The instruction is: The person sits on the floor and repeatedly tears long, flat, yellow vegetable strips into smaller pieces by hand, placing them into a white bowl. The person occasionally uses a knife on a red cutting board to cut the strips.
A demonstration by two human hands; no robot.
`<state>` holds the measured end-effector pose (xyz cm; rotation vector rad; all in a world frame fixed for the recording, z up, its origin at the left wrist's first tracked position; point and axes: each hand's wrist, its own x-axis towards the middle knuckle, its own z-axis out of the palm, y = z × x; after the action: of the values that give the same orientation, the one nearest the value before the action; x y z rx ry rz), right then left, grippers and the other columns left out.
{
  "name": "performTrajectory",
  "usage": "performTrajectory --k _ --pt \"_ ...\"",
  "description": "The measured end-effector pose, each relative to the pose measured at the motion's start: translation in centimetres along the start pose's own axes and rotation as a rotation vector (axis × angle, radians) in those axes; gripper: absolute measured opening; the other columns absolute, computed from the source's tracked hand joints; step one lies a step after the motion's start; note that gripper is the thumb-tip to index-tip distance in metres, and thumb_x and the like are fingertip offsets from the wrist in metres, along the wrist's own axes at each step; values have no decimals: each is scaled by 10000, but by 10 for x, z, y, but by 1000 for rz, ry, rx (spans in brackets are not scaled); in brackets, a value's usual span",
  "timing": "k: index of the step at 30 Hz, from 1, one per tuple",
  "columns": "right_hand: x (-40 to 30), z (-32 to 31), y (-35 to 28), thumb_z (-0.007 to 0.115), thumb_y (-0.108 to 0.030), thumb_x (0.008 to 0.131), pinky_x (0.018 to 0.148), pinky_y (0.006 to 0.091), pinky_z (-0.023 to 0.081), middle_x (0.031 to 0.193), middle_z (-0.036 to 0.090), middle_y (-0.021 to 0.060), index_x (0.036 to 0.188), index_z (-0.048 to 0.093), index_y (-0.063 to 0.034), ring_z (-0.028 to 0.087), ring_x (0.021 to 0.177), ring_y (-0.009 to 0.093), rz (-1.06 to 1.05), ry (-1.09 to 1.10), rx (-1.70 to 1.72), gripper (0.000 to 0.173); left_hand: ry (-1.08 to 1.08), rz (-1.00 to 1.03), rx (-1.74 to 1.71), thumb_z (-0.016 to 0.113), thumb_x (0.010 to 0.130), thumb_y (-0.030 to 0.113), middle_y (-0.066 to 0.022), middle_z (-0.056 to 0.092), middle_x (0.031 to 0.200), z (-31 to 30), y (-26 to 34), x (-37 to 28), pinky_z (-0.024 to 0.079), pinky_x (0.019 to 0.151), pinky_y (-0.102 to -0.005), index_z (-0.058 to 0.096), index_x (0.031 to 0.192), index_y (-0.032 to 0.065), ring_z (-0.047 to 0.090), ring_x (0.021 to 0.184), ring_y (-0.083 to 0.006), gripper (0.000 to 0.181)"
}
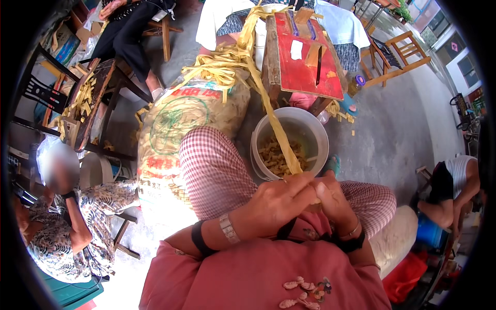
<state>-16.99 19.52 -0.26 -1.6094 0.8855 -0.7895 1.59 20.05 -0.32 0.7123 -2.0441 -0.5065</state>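
Observation:
My left hand [281, 199] is closed on the near end of a long yellowish strip [279, 130], just above my lap. Against its fingers my right hand [336, 197] holds a small piece that is mostly hidden. The strip runs away from me over a white plastic bucket [255, 133] to a tangled heap of similar strips [221, 71]. That heap lies on a full woven sack [228, 110] with printed writing. Short cut pieces [277, 155] lie in the bucket.
Beyond the bucket stands a bench with a red board [306, 73] and an upright dark blade [319, 66]. A person sits behind it; others sit at left and right. A lidded jar [355, 85] stands beside the bench. A wooden chair [405, 58] is farther right.

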Motion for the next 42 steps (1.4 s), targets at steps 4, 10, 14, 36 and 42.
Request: performTrajectory --k 4,10,14,36,42 --pt "0 -10 17 535 -328 904 573 319 387 656 475 102 781 539 26 471 596 204 -118 -99 -224 375 -173 -145 -42 627 771 94 -134 610 1002 2 -13 -14 518 615 -322 578 1026 30 639 789 -311 268" --pt "-3 -13 28 641 -266 842 554 299 386 686 487 104 808 542 22 500 608 188 -93 -28 -299 306 -212 -497 -601 529 876 96 -97 608 1056 9 -29 -13 479 813 -296 540 1135 26 621 958 -203 269" --pt "-4 -14 35 641 -261 843 569 273 393 687 510 80 817 551 23 504 612 165 -160 46 -208 299 -181 -607 -1004 508 912 112 -84 564 1150 17 -29 -10 420 922 -278 497 1208 0 534 1084 -131 317" --pt "10 -4 60 533 -253 918 762 224 419 982 534 33 1077 509 -2 515 864 96 -53 374 108 299 18 -296 -761 418 974 343 -149 521 1230 54 -53 0 404 958 -347 441 1312 0 504 1152 -257 483" --pt "18 -9 71 421 -247 925 801 291 422 904 551 93 1094 495 10 541 847 197 78 509 -189 316 -212 -637 -1068 378 988 344 -140 558 1165 49 -67 -15 547 748 -336 483 1270 4 599 1014 -225 454"
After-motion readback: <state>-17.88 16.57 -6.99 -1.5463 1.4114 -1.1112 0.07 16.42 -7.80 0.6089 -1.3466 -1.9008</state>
